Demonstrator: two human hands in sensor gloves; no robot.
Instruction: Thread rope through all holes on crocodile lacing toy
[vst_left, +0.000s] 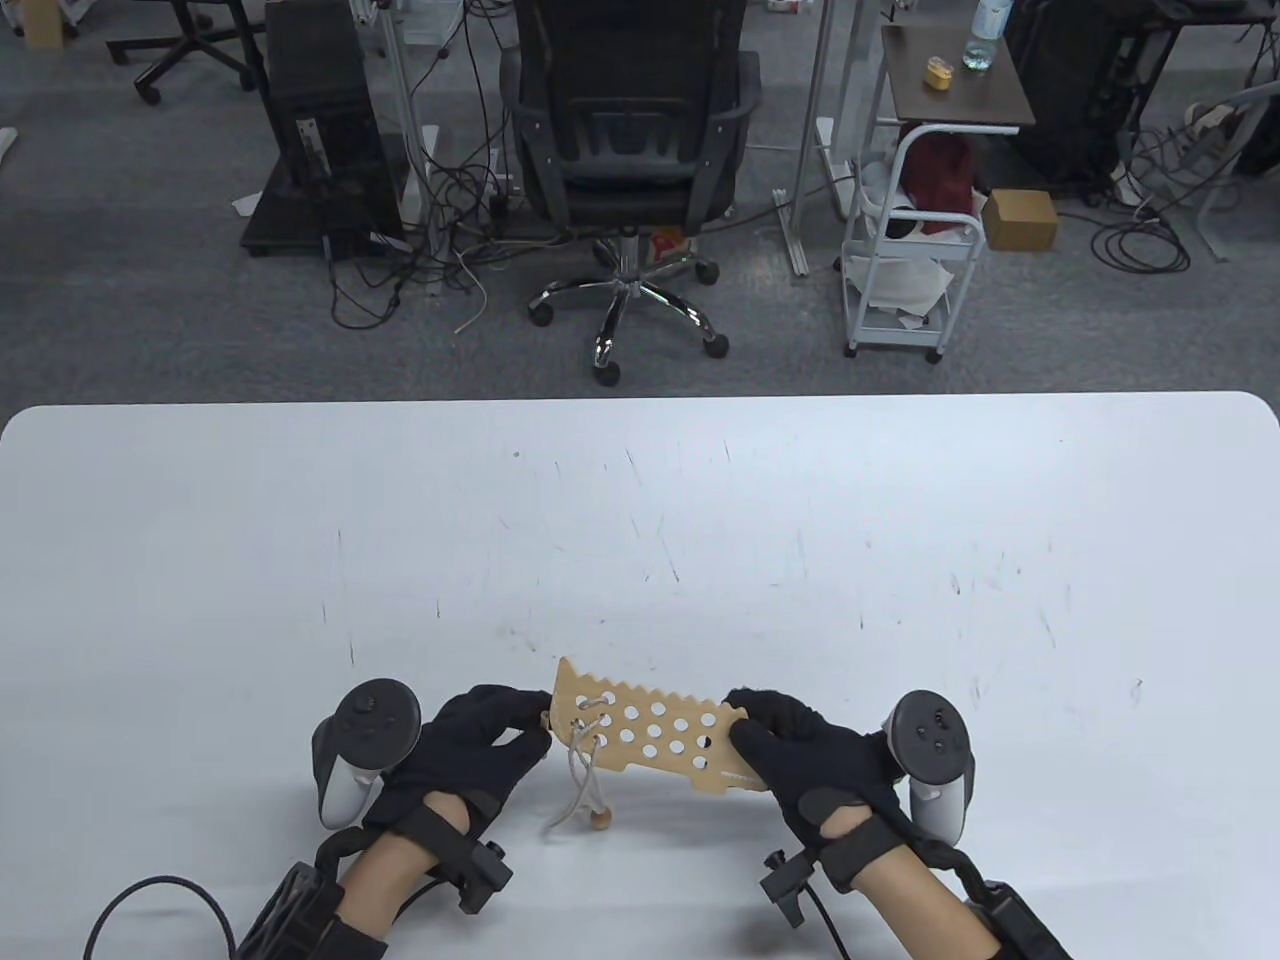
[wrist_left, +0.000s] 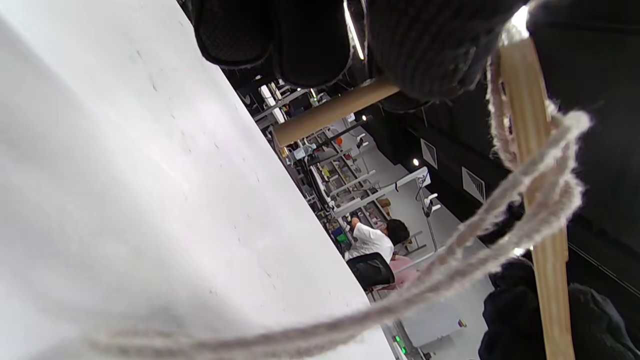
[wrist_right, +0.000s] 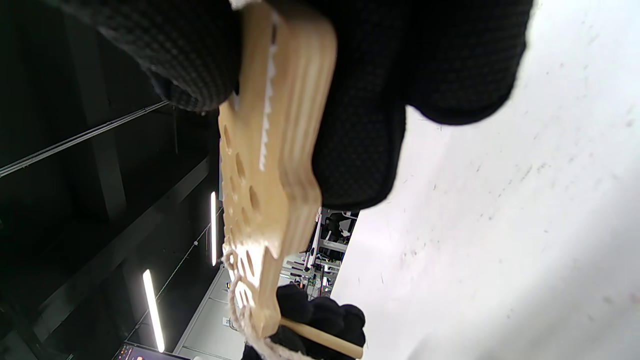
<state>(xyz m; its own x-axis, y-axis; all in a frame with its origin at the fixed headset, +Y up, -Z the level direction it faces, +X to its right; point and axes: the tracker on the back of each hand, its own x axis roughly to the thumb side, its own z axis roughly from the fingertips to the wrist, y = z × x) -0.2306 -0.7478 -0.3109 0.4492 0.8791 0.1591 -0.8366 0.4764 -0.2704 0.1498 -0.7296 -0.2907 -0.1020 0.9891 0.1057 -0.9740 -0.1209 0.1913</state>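
The wooden crocodile board (vst_left: 650, 735) is held just above the table, near its front edge, between both hands. My right hand (vst_left: 745, 725) grips its right end; the right wrist view shows the fingers (wrist_right: 440, 60) clamped around the board (wrist_right: 270, 165). My left hand (vst_left: 530, 725) is at the board's left end and holds the wooden lacing needle (wrist_left: 325, 112), which also shows in the right wrist view (wrist_right: 325, 341). The pale rope (vst_left: 580, 780) runs through holes at the left end and hangs down to a wooden bead (vst_left: 600, 820) on the table. The rope (wrist_left: 500, 235) loops around the board's edge (wrist_left: 545, 260).
The white table (vst_left: 640, 540) stretches far ahead and to both sides of the hands. Beyond its far edge stand an office chair (vst_left: 630, 150) and a white cart (vst_left: 910, 250) on the floor.
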